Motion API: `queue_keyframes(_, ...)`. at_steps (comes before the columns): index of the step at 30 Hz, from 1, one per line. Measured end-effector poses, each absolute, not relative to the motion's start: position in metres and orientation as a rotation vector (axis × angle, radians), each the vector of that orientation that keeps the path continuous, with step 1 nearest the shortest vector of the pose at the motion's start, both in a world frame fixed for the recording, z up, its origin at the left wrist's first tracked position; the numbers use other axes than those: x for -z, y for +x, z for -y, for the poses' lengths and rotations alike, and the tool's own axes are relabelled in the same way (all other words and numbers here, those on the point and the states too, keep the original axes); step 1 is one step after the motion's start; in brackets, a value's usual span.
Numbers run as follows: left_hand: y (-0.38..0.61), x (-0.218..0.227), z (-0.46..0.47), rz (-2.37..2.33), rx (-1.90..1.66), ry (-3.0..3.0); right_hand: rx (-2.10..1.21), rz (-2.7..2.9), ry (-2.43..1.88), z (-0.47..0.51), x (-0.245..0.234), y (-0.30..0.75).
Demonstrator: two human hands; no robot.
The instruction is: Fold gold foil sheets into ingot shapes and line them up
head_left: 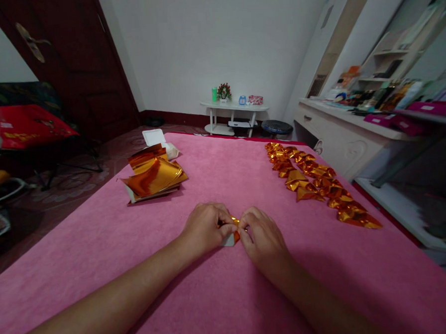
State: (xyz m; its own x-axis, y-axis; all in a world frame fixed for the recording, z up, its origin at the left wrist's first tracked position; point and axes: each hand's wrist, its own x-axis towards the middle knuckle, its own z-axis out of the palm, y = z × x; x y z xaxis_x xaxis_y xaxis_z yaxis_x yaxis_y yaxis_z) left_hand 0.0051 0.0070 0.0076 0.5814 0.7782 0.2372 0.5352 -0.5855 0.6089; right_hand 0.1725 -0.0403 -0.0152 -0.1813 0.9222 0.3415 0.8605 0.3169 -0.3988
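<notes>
My left hand (207, 226) and my right hand (262, 237) meet near the middle of the pink cloth (199, 293). Between them is a small piece of gold foil paper (236, 236), pinched by the fingers of both hands. Its pale underside shows at the lower left, and part of it is hidden behind my fingers. A loose stack of flat gold foil sheets (156, 178) lies to the left, beyond my left hand. Over on the right, several folded gold foil pieces (302, 180) lie in rows running toward the cloth's right edge.
Behind the foil stack sits a white open container (154, 137). A white dresser (341, 136) crowded with bottles stands along the right side. Against the far wall is a low white table (234, 105), with a dark round stool (277, 127) beside it. A red bag (30, 126) rests on a chair at left.
</notes>
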Motion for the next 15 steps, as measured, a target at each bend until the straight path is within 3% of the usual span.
queue_keyframes(15,0.01,-0.006,-0.003,-1.168,-0.724,2.366,-0.482,1.851,-1.54,0.032,0.007,0.183)
